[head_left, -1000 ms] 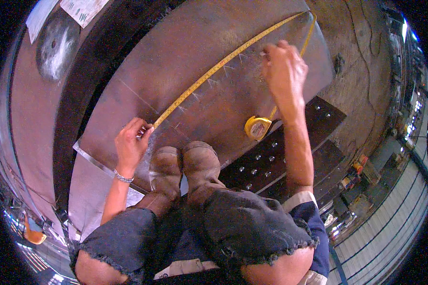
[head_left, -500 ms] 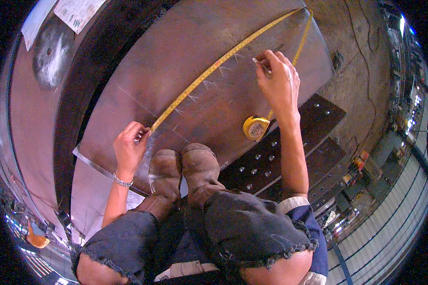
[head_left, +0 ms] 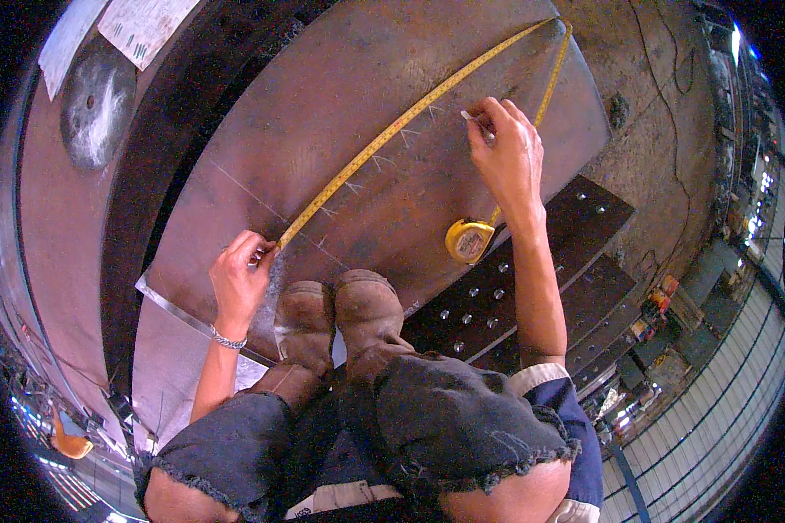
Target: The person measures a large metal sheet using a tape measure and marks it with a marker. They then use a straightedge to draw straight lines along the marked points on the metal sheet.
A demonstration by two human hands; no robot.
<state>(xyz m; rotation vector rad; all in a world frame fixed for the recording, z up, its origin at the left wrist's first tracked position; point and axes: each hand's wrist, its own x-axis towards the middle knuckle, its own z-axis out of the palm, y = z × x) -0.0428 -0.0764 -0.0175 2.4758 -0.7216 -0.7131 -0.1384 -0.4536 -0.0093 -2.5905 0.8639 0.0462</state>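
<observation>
My left hand, left of centre, has thumb and finger clamped on the end of a yellow tape blade. The blade runs diagonally over a brown metal plate to the top of the frame, right of centre, where it bends back and down to its yellow case, right of centre. My right hand, upper right of centre, is well apart from the left and pinches a small whitish piece; whether it touches the plate, I cannot tell. Pale V-shaped marks line the blade's lower side. My brown boots are side by side near the middle of the frame. Dark panels with bright round spots lie right of them. A round disc lies upper left.
</observation>
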